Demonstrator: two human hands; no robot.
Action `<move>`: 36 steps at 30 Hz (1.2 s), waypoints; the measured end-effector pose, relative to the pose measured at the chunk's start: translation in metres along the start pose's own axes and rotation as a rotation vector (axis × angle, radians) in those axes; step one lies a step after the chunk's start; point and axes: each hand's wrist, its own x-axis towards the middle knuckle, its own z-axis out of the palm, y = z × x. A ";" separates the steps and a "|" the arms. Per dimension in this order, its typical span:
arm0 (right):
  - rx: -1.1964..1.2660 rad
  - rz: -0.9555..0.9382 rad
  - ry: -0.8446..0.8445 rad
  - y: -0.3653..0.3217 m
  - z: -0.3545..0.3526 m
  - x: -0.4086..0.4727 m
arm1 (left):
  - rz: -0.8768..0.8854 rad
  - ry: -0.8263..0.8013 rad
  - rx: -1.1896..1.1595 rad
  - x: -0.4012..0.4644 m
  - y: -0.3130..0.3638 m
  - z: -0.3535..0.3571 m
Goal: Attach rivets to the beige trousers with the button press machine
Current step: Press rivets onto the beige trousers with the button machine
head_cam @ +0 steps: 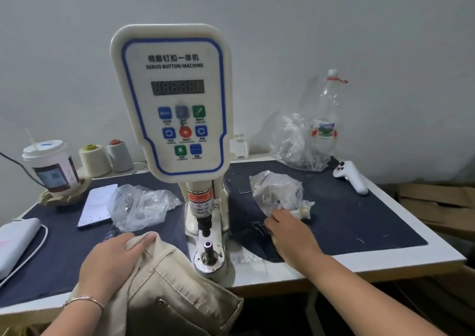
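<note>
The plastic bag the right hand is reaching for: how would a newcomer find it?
Start at the white button press machine mid-table. Right of its column, on the dark mat, lies a crumpled clear bag, with the right hand at its near edge. The bigger bag beside the bottle sits farther back.

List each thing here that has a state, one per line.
White servo button machine: display unlit, punch raised off the die.
Beige cotton trousers: bunched beside the die, not under the punch.
Left hand: grips the trousers.
Right hand: reaching at the clear plastic bag.
Clear plastic bottle: upright, capped.
White lidded cup: upright, straw in.
</note>
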 end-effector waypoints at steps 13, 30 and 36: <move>0.483 0.205 0.007 0.012 0.001 -0.002 | 0.011 0.017 0.039 0.001 -0.001 0.002; 0.714 0.302 0.434 -0.011 -0.018 -0.011 | -0.005 -0.002 0.038 -0.002 0.004 -0.002; 0.950 0.025 0.413 -0.078 -0.042 -0.013 | 0.002 -0.010 0.044 -0.002 0.006 -0.002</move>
